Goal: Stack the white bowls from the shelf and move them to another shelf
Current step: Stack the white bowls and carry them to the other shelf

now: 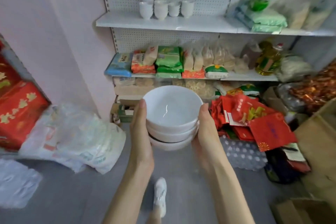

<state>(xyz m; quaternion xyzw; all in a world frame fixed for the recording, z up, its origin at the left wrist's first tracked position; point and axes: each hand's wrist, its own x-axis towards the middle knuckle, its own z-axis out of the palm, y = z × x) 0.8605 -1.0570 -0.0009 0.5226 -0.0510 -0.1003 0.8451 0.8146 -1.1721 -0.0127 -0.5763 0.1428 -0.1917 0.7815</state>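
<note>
A stack of three white bowls (172, 112) is held in front of me at chest height, over the grey floor. My left hand (140, 129) holds its left side, thumb lying up along the rim. My right hand (205, 129) holds the right side the same way. The fingers of both hands are hidden behind and under the stack. Several stacks of smaller white bowls (163, 8) stand at the left of the upper white shelf (181, 23), whose front part is bare.
The middle shelf holds food packets (169, 62) and green bags (261, 18) lie at the upper right. Red packets (254, 120) are piled on the floor at right beside a cardboard box (320, 142). White plastic bags (76, 138) and red boxes (18, 111) lie at left. My shoe (160, 196) is below.
</note>
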